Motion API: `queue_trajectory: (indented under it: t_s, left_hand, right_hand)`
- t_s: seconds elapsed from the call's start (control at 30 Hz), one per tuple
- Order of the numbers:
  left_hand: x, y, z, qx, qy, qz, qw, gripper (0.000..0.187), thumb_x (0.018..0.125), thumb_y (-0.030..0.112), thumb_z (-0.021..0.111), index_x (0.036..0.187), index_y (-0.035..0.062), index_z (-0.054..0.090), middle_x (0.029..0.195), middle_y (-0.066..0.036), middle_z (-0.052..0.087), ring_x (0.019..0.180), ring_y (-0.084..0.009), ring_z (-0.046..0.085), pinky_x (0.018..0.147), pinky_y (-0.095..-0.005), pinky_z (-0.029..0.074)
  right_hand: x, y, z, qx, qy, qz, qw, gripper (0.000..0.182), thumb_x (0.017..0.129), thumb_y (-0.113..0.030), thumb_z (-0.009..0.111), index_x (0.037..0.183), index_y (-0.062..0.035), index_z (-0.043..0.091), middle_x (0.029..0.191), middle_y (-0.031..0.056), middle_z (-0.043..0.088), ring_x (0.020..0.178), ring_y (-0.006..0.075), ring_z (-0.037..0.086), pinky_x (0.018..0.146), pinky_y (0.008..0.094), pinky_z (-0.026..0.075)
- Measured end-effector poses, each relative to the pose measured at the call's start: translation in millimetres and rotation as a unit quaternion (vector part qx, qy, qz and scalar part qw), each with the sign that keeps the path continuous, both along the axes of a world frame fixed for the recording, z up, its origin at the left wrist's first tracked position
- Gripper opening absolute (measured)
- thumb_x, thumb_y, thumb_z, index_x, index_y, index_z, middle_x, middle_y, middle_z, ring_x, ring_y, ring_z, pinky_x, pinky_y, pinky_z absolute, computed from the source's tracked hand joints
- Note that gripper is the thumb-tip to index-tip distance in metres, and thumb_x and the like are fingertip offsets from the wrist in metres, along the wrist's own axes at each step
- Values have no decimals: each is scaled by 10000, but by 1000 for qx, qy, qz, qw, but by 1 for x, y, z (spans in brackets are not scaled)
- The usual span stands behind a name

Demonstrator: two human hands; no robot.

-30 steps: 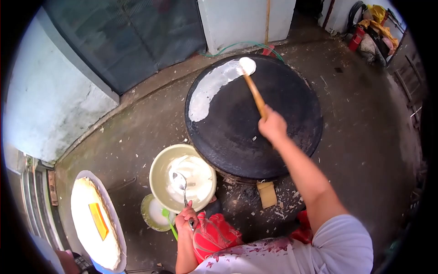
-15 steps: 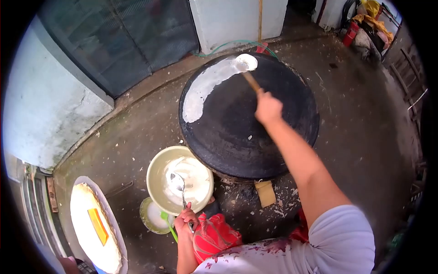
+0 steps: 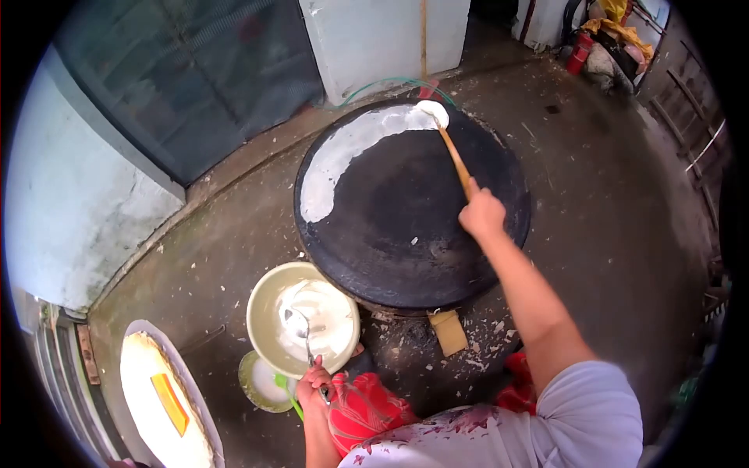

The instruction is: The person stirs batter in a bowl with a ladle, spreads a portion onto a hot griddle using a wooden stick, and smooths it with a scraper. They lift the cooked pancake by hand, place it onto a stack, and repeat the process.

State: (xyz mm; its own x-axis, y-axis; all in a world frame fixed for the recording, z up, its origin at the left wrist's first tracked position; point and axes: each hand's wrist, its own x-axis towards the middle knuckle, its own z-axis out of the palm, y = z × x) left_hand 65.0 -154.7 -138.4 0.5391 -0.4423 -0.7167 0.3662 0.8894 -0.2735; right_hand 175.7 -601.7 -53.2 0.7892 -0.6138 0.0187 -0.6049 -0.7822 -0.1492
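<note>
My right hand [image 3: 482, 212] is closed round the handle of a wooden spreader [image 3: 455, 158], whose far end lies in white batter [image 3: 335, 156] near the back edge of a large round black griddle [image 3: 406, 226]. The batter forms a curved band along the griddle's left and back rim. Low in the view, my left hand [image 3: 314, 380] holds the handle of a metal ladle [image 3: 307, 337]. The ladle's bowl rests inside a cream-coloured basin [image 3: 260, 295] with white batter in it.
A smaller green bowl [image 3: 250, 382] with white liquid and a green-handled utensil sits by the basin. At lower left is a tray of pale flat rounds [image 3: 144, 390] with an orange scraper [image 3: 170, 403]. Yellow cardboard [image 3: 449, 333] lies below the griddle.
My right hand and the spreader have moved right along the back rim, and the batter band reaches further right. The view has shifted slightly. My left hand still holds the ladle.
</note>
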Motion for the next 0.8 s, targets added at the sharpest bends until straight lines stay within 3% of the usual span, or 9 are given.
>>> queue_trajectory:
  t_s: [0.07, 0.1, 0.2, 0.3, 0.43, 0.5, 0.57, 0.7, 0.8]
  left_hand:
    - [1, -8, 4, 22, 9, 6, 1000, 276, 874, 99, 353, 1012, -98, 487, 636, -28, 450, 462, -89, 406, 381, -201, 359]
    - [2, -9, 8, 57, 19, 12, 998, 277, 876, 99, 350, 1014, -97, 488, 639, -30, 450, 462, -90, 403, 383, -202, 358]
    - [-1, -9, 11, 42, 17, 4, 999, 273, 879, 103, 352, 1015, -90, 489, 650, -35, 455, 467, -90, 404, 391, -201, 363]
    - [-4, -5, 13, 20, 3, -2, 1000, 263, 878, 103, 360, 1008, -88, 486, 657, -39, 463, 480, -93, 417, 395, -202, 371]
    - [1, -7, 14, 61, 8, 14, 998, 243, 859, 75, 370, 1004, -83, 484, 639, -37, 457, 468, -103, 421, 389, -204, 370]
    - [1, -7, 23, 76, 26, 13, 997, 248, 848, 69, 362, 1000, -83, 486, 623, -37, 455, 454, -102, 420, 378, -202, 366]
    - [-1, 1, 17, 90, 14, 23, 996, 250, 840, 64, 360, 999, -82, 486, 617, -37, 455, 448, -100, 418, 373, -203, 363]
    - [0, 5, 47, 85, 6, 48, 995, 252, 833, 53, 346, 989, -80, 493, 600, -30, 453, 427, -91, 407, 362, -202, 356]
    - [-4, 1, 84, 79, -14, 45, 996, 271, 853, 66, 325, 990, -98, 492, 587, -27, 448, 422, -88, 406, 362, -204, 357]
  right_hand:
    - [5, 34, 6, 46, -28, -19, 998, 638, 689, -153, 567, 1265, -11, 332, 1013, 197, 521, 854, 322, 596, 714, 384, 498]
    - [22, 50, 8, 4, -52, 102, 993, 517, 736, -153, 526, 1209, -1, 383, 965, 177, 539, 809, 316, 609, 680, 376, 505]
    - [55, 2, -23, -140, -42, 37, 989, 373, 805, -120, 452, 1159, -7, 418, 868, 111, 566, 696, 253, 627, 590, 335, 513]
    - [15, -29, -11, -106, -27, 24, 994, 398, 790, -102, 461, 1178, -23, 425, 910, 120, 556, 734, 263, 622, 609, 354, 511]
    - [-48, -27, 1, -22, -21, -8, 999, 509, 763, -74, 523, 1253, -46, 386, 929, 151, 557, 834, 258, 603, 716, 345, 482]
    - [-61, -36, -10, 324, -279, 54, 902, 415, 820, -98, 512, 1222, -39, 427, 890, 125, 582, 786, 184, 598, 710, 299, 463]
    - [-66, -59, -21, 303, -328, 98, 889, 307, 874, -104, 450, 1176, -69, 490, 780, 44, 606, 633, 111, 529, 624, 241, 441]
    - [-39, -108, -25, 413, -286, -87, 860, 380, 896, -98, 380, 1272, -134, 417, 755, 19, 571, 406, 59, 351, 361, 201, 313]
    - [-20, -122, -17, 474, -227, -136, 839, 395, 895, -109, 371, 1285, -164, 402, 727, 32, 559, 390, 64, 324, 337, 216, 273]
